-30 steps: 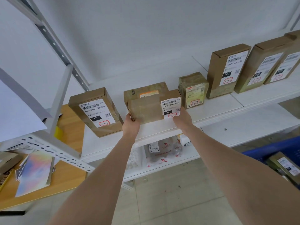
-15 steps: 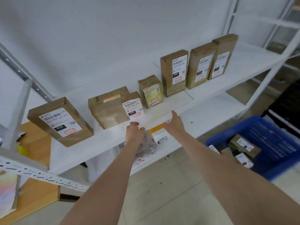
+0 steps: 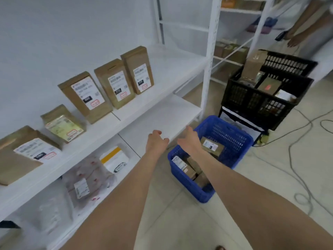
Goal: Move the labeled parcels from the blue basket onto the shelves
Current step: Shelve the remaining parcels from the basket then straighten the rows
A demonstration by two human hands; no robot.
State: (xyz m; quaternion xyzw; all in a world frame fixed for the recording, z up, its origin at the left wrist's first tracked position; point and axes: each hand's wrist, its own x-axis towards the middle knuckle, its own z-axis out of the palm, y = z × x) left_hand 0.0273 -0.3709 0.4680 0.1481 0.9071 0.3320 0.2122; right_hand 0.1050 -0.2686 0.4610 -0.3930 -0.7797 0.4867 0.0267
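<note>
Big white shelves (image 3: pixel 100 136) fill the left side, two boards in sight. To the right, on the floor, two black crates (image 3: pixel 252 98) sit stacked, with boxes inside. Just in front of them is the blue basket (image 3: pixel 232 141), on the floor by the end of the lower shelf.

Up on the top board, three tall labeled boxes (image 3: pixel 115 83) stand upright in a row, side by side. Left of them sits a small taped parcel (image 3: pixel 63 123), and further left a flat brown box (image 3: pixel 23 152), its label facing up. On the lower board lie clear plastic bags (image 3: pixel 84 179) and a white mailer (image 3: pixel 115 157) with a yellow stripe.

Both arms reach forward now. The left hand (image 3: pixel 156 143) hangs in front of the lower board, fingers loosely curled, nothing in it. The right hand (image 3: pixel 189 139) is right beside it, at the basket's left rim, fingers relaxed, also carrying nothing.

Inside the basket, one labeled parcel (image 3: pixel 211 147) lies just right of the right wrist, label up. A few more brown parcels (image 3: pixel 187 166) crowd the near corner, partly hidden by the right forearm. Grey cables (image 3: pixel 297 141) trail over the floor on the right.
</note>
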